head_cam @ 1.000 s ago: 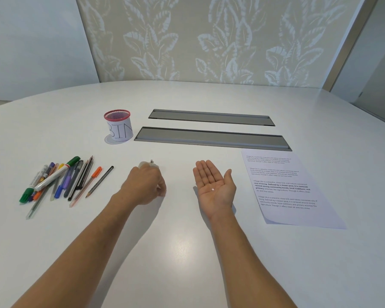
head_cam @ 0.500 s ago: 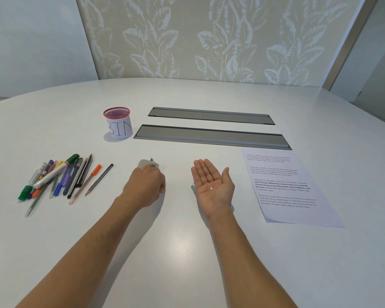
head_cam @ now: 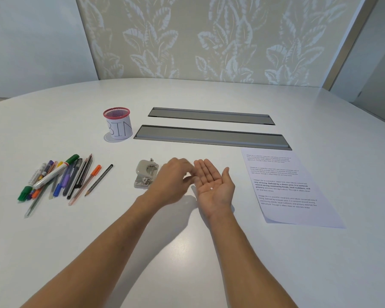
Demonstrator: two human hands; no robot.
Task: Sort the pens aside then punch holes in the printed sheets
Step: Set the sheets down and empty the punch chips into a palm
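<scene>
My right hand lies palm up, fingers straight and together, thumb out to the side. My left hand hovers just beside it, knuckles up, fingertips (blurred) curled loosely toward the right grip, holding nothing.

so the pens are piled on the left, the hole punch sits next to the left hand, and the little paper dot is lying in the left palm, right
Not quite. The head view shows the paper dot lying in the open right hand, not the left. The rest holds: the pens are piled on the left, and the hole punch sits next to the left hand.
</scene>
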